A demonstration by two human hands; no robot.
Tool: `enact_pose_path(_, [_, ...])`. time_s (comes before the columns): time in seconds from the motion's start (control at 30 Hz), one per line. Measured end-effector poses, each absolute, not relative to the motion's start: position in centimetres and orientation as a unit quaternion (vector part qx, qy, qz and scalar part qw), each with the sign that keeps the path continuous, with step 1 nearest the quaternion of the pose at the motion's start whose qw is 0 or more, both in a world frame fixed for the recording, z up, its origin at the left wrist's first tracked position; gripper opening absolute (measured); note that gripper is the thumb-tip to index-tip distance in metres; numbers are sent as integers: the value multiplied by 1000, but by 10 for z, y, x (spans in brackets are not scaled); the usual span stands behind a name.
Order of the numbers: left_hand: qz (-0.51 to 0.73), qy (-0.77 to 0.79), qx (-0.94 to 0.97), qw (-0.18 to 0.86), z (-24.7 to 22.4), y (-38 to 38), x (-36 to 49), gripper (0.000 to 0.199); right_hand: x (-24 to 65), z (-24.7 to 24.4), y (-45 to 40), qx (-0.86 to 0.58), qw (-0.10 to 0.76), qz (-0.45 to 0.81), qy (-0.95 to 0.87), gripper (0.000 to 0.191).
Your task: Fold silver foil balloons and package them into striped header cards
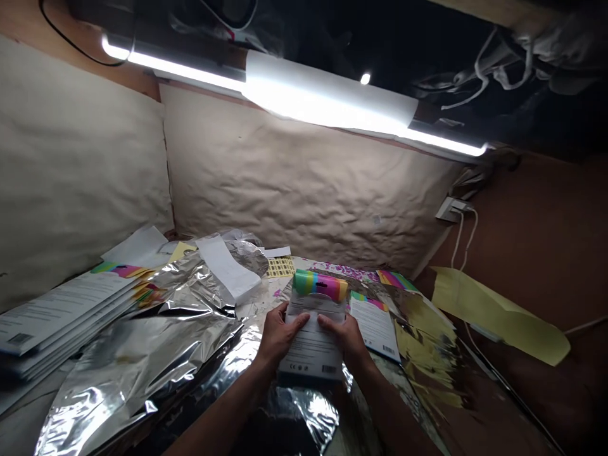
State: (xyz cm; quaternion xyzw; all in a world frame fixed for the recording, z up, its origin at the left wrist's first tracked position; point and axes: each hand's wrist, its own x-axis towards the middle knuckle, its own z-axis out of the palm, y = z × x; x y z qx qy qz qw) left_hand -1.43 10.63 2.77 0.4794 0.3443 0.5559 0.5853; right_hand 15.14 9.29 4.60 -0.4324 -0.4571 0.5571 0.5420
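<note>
The left hand point(284, 335) and right hand point(344, 335) hold a white printed card package point(312, 348) at lower centre, fingers closed across its face. A rainbow-striped cylinder point(319, 285) sits at its top edge, above crinkled silver foil point(137, 354); a stack of white printed cards point(61, 310) lies at left.

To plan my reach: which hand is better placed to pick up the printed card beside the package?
Probably the right hand: it sits at the package's edge next to the printed card. The left hand is on the package's far side, so it would have to cross over.
</note>
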Motion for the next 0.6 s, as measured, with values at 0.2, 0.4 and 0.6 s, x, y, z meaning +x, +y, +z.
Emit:
enact_pose_path(0.2, [530,377,473,594,20,113,-14,55,150,37,87,-454,578,519,-436,59])
enact_pose_path(0.4, [533,402,465,582,25,109,-13,56,155,43,84,-391,552,599,-427,56])
enact_pose_path(0.6, [538,487,551,412,45,109,-17,91,160,50,81,-403,612,541,-413,50])
